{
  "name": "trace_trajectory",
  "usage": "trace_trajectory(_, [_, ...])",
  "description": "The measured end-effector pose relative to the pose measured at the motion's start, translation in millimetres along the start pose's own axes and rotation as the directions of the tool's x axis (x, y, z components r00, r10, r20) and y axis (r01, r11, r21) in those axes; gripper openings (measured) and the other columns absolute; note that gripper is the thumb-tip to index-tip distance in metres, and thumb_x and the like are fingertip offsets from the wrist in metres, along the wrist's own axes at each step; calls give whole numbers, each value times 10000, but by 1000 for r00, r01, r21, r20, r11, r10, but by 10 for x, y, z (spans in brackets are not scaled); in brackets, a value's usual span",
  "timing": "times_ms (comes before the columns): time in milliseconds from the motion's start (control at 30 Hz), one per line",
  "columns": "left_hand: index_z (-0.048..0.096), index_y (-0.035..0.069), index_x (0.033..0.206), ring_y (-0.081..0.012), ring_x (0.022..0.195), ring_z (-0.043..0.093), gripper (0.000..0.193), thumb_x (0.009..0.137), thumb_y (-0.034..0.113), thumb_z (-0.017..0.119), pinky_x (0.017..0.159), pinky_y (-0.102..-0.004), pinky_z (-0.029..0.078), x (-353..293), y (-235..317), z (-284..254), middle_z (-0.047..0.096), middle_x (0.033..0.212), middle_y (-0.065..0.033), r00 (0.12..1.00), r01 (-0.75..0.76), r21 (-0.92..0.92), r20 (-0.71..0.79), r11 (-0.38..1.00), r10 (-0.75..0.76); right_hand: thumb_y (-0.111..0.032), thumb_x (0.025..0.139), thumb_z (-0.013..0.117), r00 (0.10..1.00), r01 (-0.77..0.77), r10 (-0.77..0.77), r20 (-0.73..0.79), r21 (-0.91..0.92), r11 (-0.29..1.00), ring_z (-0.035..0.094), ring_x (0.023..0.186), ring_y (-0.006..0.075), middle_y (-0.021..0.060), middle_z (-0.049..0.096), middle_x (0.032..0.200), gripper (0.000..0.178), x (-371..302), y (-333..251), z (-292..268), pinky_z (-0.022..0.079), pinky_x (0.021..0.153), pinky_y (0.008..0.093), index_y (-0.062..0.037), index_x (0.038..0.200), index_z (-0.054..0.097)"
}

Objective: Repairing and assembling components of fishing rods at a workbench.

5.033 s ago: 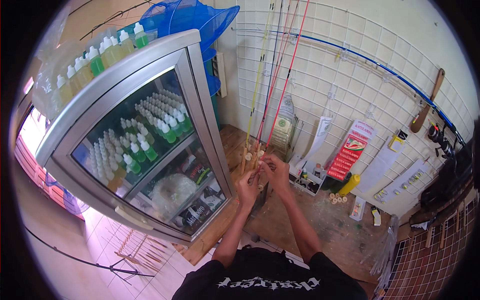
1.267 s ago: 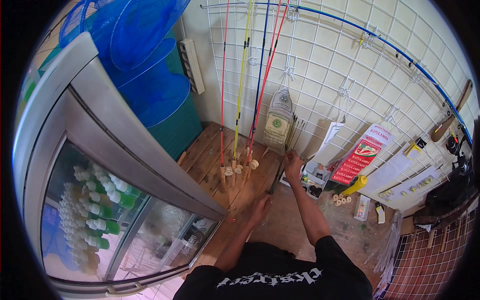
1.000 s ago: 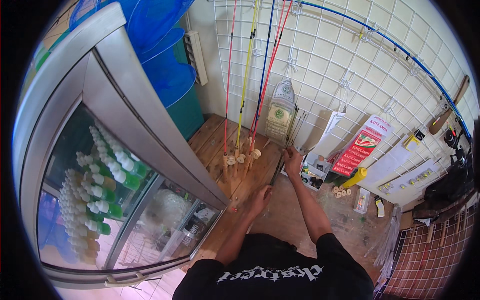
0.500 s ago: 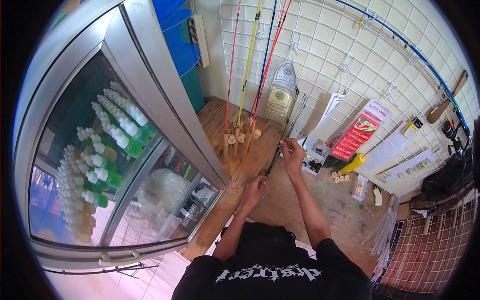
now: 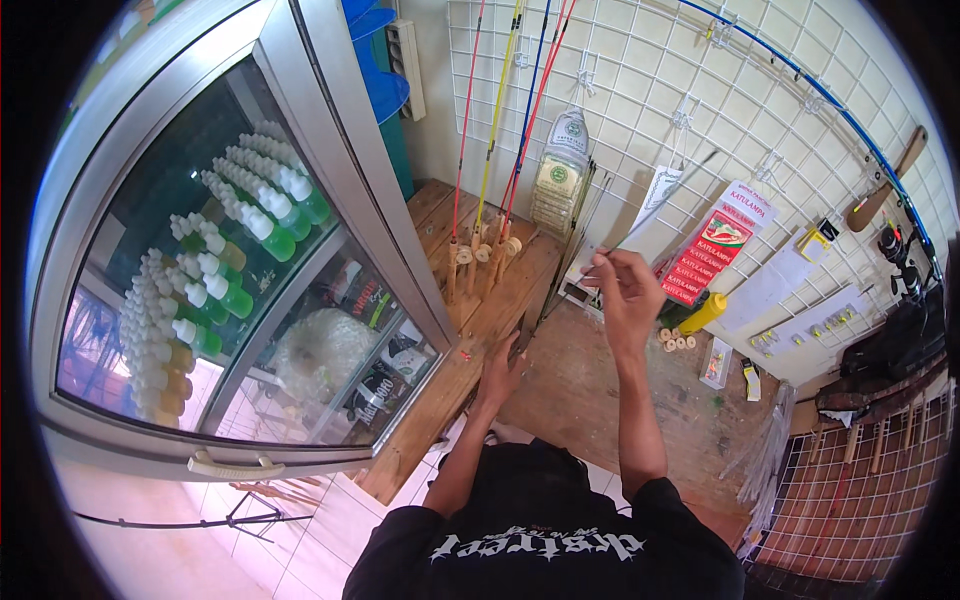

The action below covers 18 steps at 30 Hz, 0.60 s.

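My right hand (image 5: 632, 290) is raised over the bench with thumb and fingertips pinched. A thin grey rod (image 5: 680, 185) slants from those fingers up to the right, in front of the wire grid. My left hand (image 5: 502, 368) is lower and to the left, close to the wooden bench edge. Its fingers are curled beside a dark narrow piece (image 5: 526, 330), and what they grip is hard to make out. Several thin dark rods (image 5: 575, 235) lean against the wall just beyond. Upright fishing rods (image 5: 487, 180) in red, yellow and blue stand to the left, with cork handles.
A glass cabinet (image 5: 375, 270) with green and yellow bottles fills the left. On the bench (image 5: 590, 390) are a yellow bottle (image 5: 708, 312), cork rings (image 5: 677, 341) and a small clear box (image 5: 715, 362). The white wire grid (image 5: 640, 60) carries hanging packages and a blue rod (image 5: 840, 110).
My right hand has moved right and up, and the thin rod now shows clearly above it. My left hand has shifted slightly toward the bench edge. The view has tilted slightly.
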<state>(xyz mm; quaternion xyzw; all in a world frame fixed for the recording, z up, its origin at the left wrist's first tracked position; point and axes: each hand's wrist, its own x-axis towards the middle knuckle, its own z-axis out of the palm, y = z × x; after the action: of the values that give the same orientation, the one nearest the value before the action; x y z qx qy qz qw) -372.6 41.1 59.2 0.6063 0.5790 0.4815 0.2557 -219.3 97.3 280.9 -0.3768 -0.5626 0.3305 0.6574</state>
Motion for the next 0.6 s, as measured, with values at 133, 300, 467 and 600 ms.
trace_trajectory(133, [587, 32, 1181, -366, 1062, 587, 346, 849, 121, 624, 923, -399, 442, -84, -14, 63, 623, 1118, -211, 999, 5, 10, 52, 1000, -5, 11, 883, 607, 999, 37, -34, -41, 89, 995, 668, 776, 186, 131, 654, 909, 111, -16, -443, -288, 586, 626, 302, 68, 976, 585])
trace_trajectory(300, [651, 3, 1034, -366, 950, 620, 224, 858, 142, 644, 843, -385, 475, -194, 145, 63, 643, 991, -195, 970, 153, -28, 197, 988, -144, 4, 894, 586, 983, 27, -16, -181, 61, 998, 673, 767, 222, 134, 643, 857, 104, -93, -753, -728, 595, 622, 329, 58, 983, 580])
trace_trajectory(467, [666, -9, 989, -343, 846, 633, 212, 848, 150, 677, 746, -367, 477, -340, 342, 42, 635, 891, -180, 993, 47, -11, 113, 999, -46, -92, 916, 593, 951, 16, 11, -309, 86, 996, 663, 738, 228, 120, 627, 845, 156, -168, -796, -1229, 597, 613, 350, 46, 989, 585])
trace_trajectory(600, [690, 8, 981, -290, 785, 624, 178, 825, 93, 694, 698, -352, 467, -451, 512, 94, 612, 844, -159, 998, -38, -54, 57, 998, 41, -118, 924, 588, 917, 3, 66, -394, 172, 985, 659, 746, 229, 102, 606, 864, 180, -265, -790, -1616, 583, 593, 336, 36, 1016, 577])
